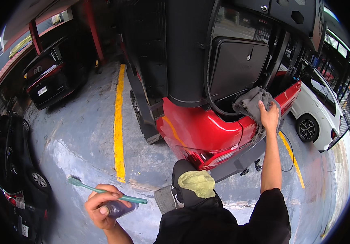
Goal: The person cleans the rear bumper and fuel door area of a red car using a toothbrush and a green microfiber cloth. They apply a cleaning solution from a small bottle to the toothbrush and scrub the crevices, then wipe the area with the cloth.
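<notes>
My left hand (pixel 103 205) is closed around a green toothbrush (pixel 89 187) and a small translucent bottle (pixel 122 209). The brush's dark bristles point up and to the left, and its handle lies across my fingers. Over on the right, my right hand (pixel 269 116) grips a crumpled grey cloth (pixel 253 101). That cloth rests against the top edge of a red vehicle's rear body (pixel 207 130), beside a black panel with a latch (pixel 240 61). A yellow-green cloth (pixel 198 184) is draped over my raised leg.
Black cars stand at the far left (pixel 57 79) and near left (pixel 14 158). A white car (pixel 313 107) is parked at the right. Yellow lines (pixel 119 126) run along the grey floor. A dark bumper (pixel 236 164) juts out below the red body, close to my knee.
</notes>
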Motion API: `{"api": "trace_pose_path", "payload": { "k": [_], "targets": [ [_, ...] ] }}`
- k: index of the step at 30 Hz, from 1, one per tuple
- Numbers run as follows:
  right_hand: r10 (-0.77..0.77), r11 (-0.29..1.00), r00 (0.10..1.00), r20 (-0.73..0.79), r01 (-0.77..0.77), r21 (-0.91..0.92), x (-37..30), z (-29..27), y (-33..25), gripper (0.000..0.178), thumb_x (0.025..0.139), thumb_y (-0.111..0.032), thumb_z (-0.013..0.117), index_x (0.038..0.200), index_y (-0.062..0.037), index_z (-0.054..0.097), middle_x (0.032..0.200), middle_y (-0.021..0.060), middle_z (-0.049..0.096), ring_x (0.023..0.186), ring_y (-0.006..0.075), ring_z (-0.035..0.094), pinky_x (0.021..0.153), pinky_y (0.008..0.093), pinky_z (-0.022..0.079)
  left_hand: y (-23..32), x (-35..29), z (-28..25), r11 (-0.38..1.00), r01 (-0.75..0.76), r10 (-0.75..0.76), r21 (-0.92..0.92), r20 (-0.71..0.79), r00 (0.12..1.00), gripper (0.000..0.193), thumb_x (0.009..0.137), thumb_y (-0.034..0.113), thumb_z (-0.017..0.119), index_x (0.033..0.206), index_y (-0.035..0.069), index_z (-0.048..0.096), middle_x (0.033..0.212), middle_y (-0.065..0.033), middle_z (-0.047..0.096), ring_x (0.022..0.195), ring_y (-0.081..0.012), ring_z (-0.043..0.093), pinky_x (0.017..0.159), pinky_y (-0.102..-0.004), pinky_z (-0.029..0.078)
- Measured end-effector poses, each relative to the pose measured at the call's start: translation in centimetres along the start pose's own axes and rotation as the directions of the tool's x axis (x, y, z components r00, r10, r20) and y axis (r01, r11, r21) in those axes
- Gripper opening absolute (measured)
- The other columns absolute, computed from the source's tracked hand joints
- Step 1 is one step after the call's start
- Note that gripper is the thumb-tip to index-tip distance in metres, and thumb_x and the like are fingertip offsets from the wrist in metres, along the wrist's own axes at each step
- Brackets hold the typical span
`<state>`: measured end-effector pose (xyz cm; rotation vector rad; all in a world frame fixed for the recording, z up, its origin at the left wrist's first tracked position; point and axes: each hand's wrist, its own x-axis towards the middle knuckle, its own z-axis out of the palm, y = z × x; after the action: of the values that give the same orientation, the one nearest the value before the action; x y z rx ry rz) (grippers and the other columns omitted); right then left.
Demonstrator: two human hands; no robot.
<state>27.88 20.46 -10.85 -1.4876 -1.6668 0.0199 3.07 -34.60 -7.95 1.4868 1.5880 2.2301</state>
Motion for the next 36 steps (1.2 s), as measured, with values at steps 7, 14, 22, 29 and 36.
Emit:
{"api": "trace_pose_path", "payload": {
  "k": [7, 14, 22, 29, 36],
  "targets": [
    [-0.097, 0.985, 0.854, 0.512, 0.009, 0.171, 7.6, 2.5, 1.8, 0.054, 0.094, -0.040, 0.061, 0.122, 0.0059, 0.068, 0.110, 0.0259, 0.073, 0.108, 0.0389, 0.068, 0.095, 0.0387, 0.049, -0.3, -0.1, -0.9, 0.999, -0.025, 0.025, 0.026, 0.012, 1.000, 0.048, 0.099, 0.034, 0.052, 0.100, -0.012, 0.065, 0.088, -0.0254, 0.059, 0.058, -0.0301, 0.068, 0.058, -0.0364, 0.056],
    [-0.166, 0.437, 0.864, 0.475, -0.367, 0.821, 7.0, -12.9, -10.2, 0.039, 0.103, -0.035, 0.060, 0.100, 0.0023, 0.071, 0.087, 0.0024, 0.071, 0.075, 0.0110, 0.064, 0.071, 0.0241, 0.049, 0.5, 0.0, 1.0, 0.998, 0.066, -0.068, -0.017, -0.139, 0.988, 0.052, 0.096, 0.041, 0.056, 0.093, -0.009, 0.069, 0.078, -0.0245, 0.066, 0.061, -0.0271, 0.068, 0.067, -0.0360, 0.056],
    [-0.405, 0.548, 0.757, 0.513, -0.248, 0.799, 4.6, -12.7, -11.7, 0.041, 0.106, -0.038, 0.056, 0.101, 0.0002, 0.071, 0.089, 0.0001, 0.071, 0.075, 0.0072, 0.061, 0.073, 0.0249, 0.049, 0.2, 0.1, 1.0, 0.999, 0.031, -0.035, -0.040, -0.101, 0.994, 0.054, 0.098, 0.041, 0.056, 0.095, -0.011, 0.068, 0.086, -0.0253, 0.064, 0.059, -0.0287, 0.069, 0.065, -0.0363, 0.057],
    [-0.558, 0.422, 0.822, 0.114, 0.163, 0.892, -2.2, -13.0, -12.1, 0.043, 0.107, -0.037, 0.057, 0.107, 0.0037, 0.069, 0.096, 0.0031, 0.071, 0.085, 0.0110, 0.063, 0.079, 0.0265, 0.049, 0.1, -0.2, 0.3, 0.999, 0.005, -0.007, -0.032, -0.079, 0.997, 0.052, 0.098, 0.039, 0.055, 0.096, -0.012, 0.067, 0.087, -0.0261, 0.063, 0.059, -0.0295, 0.070, 0.064, -0.0368, 0.057],
    [-0.878, 0.223, 0.349, -0.328, 0.904, 0.365, -6.1, -6.6, -19.4, 0.029, 0.094, -0.021, 0.071, 0.113, 0.0015, 0.068, 0.109, 0.0180, 0.069, 0.102, 0.0386, 0.065, 0.094, 0.0453, 0.046, 0.3, -0.5, 0.5, 0.997, -0.022, 0.014, -0.071, -0.116, 0.993, 0.049, 0.096, 0.036, 0.054, 0.100, -0.012, 0.066, 0.087, -0.0258, 0.061, 0.059, -0.0302, 0.068, 0.062, -0.0362, 0.056]
  ]
}}
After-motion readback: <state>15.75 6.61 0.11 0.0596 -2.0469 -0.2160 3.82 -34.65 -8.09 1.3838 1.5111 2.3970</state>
